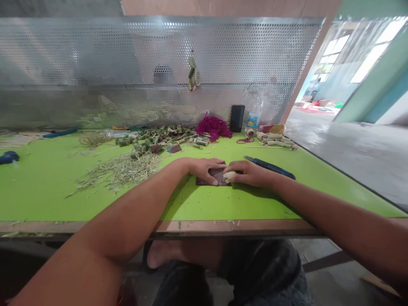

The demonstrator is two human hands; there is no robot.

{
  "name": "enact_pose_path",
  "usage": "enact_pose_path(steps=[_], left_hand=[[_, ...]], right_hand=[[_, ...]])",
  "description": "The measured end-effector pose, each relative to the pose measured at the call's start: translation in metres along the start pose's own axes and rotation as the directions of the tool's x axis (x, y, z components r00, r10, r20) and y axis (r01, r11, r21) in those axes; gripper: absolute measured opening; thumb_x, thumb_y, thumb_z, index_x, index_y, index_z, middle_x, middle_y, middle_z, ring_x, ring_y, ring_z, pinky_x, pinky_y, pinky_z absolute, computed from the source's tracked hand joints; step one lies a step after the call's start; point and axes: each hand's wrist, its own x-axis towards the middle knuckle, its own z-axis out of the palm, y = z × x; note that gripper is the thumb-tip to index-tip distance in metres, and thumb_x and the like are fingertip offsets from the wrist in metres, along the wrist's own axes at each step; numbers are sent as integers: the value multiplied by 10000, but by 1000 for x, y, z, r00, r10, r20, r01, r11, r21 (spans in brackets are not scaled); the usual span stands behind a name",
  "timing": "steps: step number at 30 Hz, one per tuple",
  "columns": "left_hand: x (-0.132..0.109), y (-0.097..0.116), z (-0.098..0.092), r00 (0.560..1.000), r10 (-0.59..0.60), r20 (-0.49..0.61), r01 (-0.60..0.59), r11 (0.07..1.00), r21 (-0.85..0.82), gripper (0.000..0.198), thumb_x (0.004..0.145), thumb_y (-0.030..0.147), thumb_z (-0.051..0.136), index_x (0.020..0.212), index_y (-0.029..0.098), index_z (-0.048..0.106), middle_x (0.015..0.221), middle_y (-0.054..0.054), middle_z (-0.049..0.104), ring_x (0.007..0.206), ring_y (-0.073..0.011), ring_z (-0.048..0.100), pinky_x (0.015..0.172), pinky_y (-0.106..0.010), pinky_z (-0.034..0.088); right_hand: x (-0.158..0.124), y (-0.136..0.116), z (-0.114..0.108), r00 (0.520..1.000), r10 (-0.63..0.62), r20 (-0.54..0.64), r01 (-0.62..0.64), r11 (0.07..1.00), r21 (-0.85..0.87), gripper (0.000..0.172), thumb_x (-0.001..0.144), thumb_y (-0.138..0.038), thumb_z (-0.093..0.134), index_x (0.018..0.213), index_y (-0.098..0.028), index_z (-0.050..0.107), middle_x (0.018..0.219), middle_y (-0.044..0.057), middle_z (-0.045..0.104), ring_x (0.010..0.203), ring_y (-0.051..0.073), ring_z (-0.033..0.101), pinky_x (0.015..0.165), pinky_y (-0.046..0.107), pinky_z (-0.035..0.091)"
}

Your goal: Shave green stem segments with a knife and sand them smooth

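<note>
Pale piece (228, 177), one, pinched in right hand (247, 172), left hand (203, 168) spread over one brown sheet (218, 174)

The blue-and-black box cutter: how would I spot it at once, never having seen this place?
On the bright green tabletop, find the person's bare right hand. Just beyond it lies the slim blue-and-black box cutter, blade pointing left. Its straight, dark body sets it apart from the tangled magenta string farther back.
</note>
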Motion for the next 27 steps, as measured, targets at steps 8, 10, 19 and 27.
enact_pose_path(steps=[8,10,19,27], left_hand=[[2,-2,0,1000,8,8,-8,1000,3,1007,719,713,555,1517,224,185,1596,-53,51,1458,-286,44,1176,-403,70],[2,-3,-1,1000,10,10,-11,1000,11,1016,715,708,562,1516,204,192,1595,-67,56,1459,-281,42,1176,-395,67],[1,-2,0,1000,24,-8,-24,1000,9,1012,713,711,571,1514,213,204,1593,-84,77,1455,-293,64,1171,-413,81],[0,0,-2,999,28,-16,-27,1000,3,989,716,679,581,1496,166,254,1590,-100,87,1452,-295,86,1174,-390,94]], right_hand=[[-1,-1,-2,996,31,80,-38,994,98,340,839,-438,582,1015,-183,721,985,53,721,913,197,645,827,291,462],[0,0,-2,996,47,70,-53,994,92,346,837,-432,583,1026,-177,720,1002,61,719,923,202,643,836,298,458],[-4,-7,-7,992,85,88,-106,959,263,371,783,-465,640,972,-158,731,899,53,718,813,197,637,734,298,478],[11,11,0,982,164,-95,-162,986,25,338,841,-428,553,982,-166,714,962,81,717,884,219,635,797,330,464]])
